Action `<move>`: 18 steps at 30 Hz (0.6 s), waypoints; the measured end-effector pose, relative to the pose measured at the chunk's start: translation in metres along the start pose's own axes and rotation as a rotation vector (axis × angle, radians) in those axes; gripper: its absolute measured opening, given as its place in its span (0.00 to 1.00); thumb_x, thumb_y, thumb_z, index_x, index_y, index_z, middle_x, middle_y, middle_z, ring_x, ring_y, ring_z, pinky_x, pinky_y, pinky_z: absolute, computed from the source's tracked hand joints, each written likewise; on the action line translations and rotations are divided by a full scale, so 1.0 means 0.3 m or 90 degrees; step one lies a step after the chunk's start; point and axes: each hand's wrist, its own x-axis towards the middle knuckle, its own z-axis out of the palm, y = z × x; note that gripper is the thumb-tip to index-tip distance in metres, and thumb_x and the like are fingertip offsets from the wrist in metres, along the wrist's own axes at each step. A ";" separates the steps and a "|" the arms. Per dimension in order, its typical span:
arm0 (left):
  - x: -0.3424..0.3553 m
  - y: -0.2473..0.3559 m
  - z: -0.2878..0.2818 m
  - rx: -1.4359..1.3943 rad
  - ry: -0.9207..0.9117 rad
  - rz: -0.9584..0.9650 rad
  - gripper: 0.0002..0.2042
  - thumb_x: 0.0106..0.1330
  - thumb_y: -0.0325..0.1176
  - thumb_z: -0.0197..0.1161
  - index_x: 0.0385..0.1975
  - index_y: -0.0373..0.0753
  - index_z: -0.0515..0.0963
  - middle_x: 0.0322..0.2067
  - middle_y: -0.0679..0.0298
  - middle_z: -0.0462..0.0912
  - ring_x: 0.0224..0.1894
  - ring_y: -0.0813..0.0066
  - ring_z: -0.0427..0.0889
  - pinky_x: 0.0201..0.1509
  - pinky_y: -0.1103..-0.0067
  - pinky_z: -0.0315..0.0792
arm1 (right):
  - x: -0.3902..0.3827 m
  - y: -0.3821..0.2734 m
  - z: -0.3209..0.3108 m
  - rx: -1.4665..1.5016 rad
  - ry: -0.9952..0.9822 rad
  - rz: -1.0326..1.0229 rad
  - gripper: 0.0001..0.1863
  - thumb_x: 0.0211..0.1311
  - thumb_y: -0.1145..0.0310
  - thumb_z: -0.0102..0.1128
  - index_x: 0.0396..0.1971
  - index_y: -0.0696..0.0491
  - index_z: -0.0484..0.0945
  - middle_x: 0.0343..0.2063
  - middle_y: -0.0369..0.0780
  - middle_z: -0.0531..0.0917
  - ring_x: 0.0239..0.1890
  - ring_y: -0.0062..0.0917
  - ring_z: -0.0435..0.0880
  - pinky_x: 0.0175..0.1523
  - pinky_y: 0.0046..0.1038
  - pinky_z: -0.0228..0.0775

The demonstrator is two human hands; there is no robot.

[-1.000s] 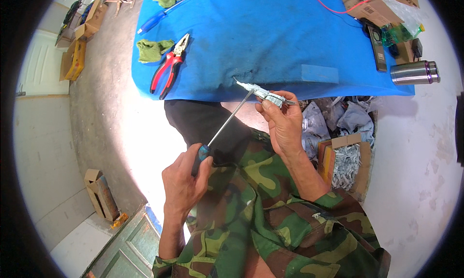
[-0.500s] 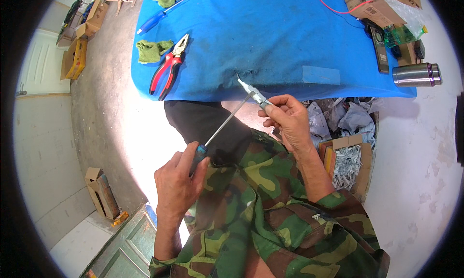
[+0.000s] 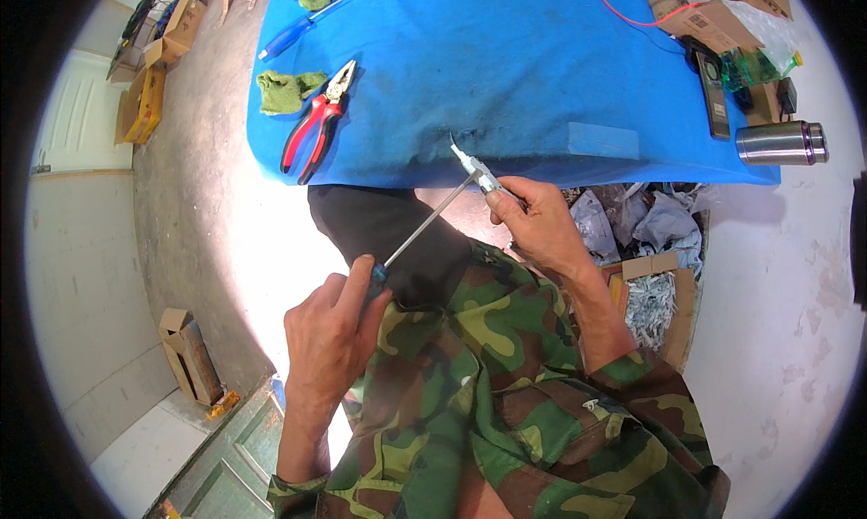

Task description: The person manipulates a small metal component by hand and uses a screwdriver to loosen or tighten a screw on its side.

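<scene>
Head view, landmark: table draped in blue cloth.
White piece: slim, long white-and-grey piece, narrowing to a pale nose with a thin, dark, wire-like tip; tilted at the table's near edge, nose toward the table, rear end partly hidden by fingers.
Right hand: bare right hand just off the table's near edge, thumb and forefinger pinching the piece's rear.
Left hand: bare left hand on the table's near side, fingers curled around a dark-and-blue handle.
Screwdriver: long-shafted steel screwdriver, slanting toward the table, tip against the piece's side.
Pliers: red-and-black-handled steel pliers on the table's near left corner.
</scene>
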 end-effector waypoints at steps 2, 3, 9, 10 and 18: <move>0.005 -0.009 -0.001 -0.022 -0.008 -0.002 0.18 0.67 0.33 0.74 0.56 0.39 0.82 0.29 0.58 0.85 0.24 0.66 0.84 0.29 0.71 0.76 | -0.002 -0.005 -0.002 -0.025 0.002 0.002 0.17 0.73 0.62 0.62 0.45 0.63 0.85 0.23 0.36 0.81 0.28 0.17 0.73 0.34 0.29 0.68; 0.006 -0.014 -0.001 -0.033 -0.011 -0.003 0.18 0.68 0.33 0.73 0.56 0.38 0.82 0.30 0.58 0.86 0.25 0.67 0.85 0.29 0.71 0.77 | -0.004 -0.005 -0.001 -0.030 0.008 0.000 0.17 0.73 0.62 0.62 0.44 0.63 0.85 0.22 0.37 0.80 0.28 0.17 0.73 0.34 0.30 0.68; 0.011 -0.011 -0.001 -0.261 -0.042 -0.065 0.15 0.70 0.34 0.71 0.52 0.35 0.81 0.28 0.51 0.84 0.24 0.51 0.83 0.29 0.66 0.74 | -0.006 0.006 0.010 -0.043 0.037 -0.010 0.17 0.73 0.61 0.61 0.45 0.62 0.85 0.21 0.40 0.79 0.27 0.19 0.74 0.33 0.32 0.68; 0.013 -0.011 -0.003 -0.284 -0.051 -0.071 0.14 0.71 0.34 0.71 0.51 0.34 0.81 0.27 0.50 0.84 0.23 0.51 0.83 0.29 0.66 0.74 | -0.005 0.006 0.013 -0.044 0.041 -0.010 0.17 0.72 0.61 0.62 0.45 0.62 0.85 0.21 0.41 0.79 0.27 0.19 0.74 0.33 0.32 0.68; 0.012 -0.022 0.003 -0.334 -0.083 -0.094 0.15 0.74 0.39 0.69 0.51 0.34 0.82 0.24 0.60 0.82 0.23 0.72 0.81 0.29 0.75 0.73 | 0.005 0.018 0.004 -0.095 0.055 -0.042 0.17 0.72 0.60 0.61 0.43 0.60 0.86 0.21 0.47 0.80 0.25 0.25 0.76 0.33 0.35 0.69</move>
